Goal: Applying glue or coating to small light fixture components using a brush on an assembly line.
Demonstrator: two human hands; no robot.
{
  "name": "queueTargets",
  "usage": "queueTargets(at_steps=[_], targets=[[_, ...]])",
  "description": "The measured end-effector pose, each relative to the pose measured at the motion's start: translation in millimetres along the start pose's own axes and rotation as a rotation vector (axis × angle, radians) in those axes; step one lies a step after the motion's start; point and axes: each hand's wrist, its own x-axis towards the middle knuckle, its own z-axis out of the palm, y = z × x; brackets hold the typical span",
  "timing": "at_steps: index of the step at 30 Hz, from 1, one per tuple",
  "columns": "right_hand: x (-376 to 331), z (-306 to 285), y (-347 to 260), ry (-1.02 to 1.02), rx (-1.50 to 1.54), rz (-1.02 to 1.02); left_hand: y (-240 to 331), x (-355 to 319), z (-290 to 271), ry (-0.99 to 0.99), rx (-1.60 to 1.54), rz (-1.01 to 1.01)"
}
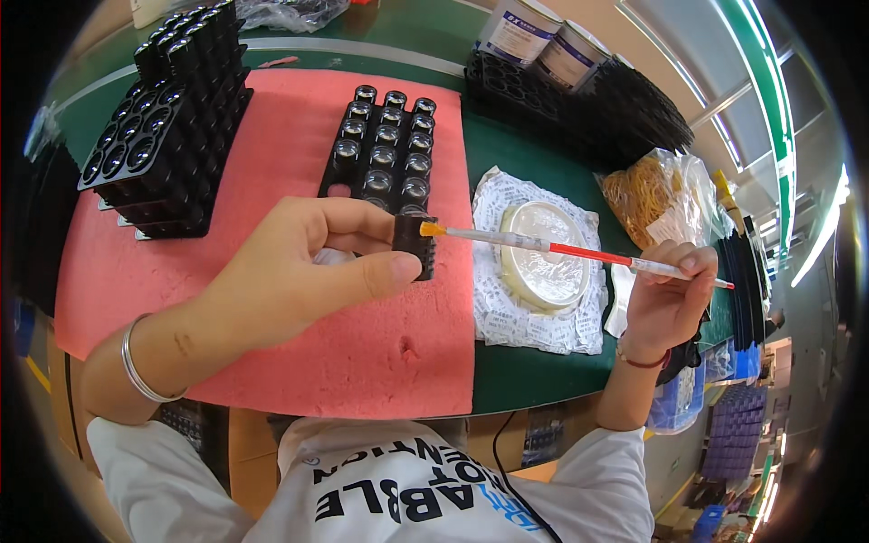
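Observation:
My left hand (299, 258) pinches a short black ribbed lens barrel (415, 261) upright between thumb and fingers, above a pink foam mat (362, 362). In my right hand (668, 303) is a slim paintbrush (575, 251) with a red and white handle, held near its far end. Its yellow bristle tip meets the barrel's side near the top. Beyond my left hand, a black tray (359, 192) holds rows of black barrels with shiny glass lenses (382, 156). A round pale dish (520, 290) with a glossy surface lies under the brush.
Stacked black trays (172, 172) with lens barrels stand at the left. Printed white paper (493, 330) lies under the dish on the green table (525, 371). Two tins (520, 32) rest on black trays (615, 104) at the back right, near a bag of rubber bands (656, 195).

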Motion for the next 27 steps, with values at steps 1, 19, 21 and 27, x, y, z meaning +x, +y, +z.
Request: queueTargets(at_steps=[1,19,21,27], targets=[[0.3,1.1,-1.1,-0.001,-0.005,-0.001,-0.9,-0.4,-0.9,-0.011,-0.008,0.007],[2.6,-1.9,1.0,0.098,-0.071,0.021,-2.0,-0.4,-3.6,-0.056,-0.005,0.066],[2.7,-3.3,0.4,0.171,0.083,0.040,2.1,-0.9,-3.5,-0.024,-0.018,0.034],[-0.4,-0.8,-5.5,0.074,0.014,0.008,7.7,0.0,-3.6,0.043,0.002,-0.062]])
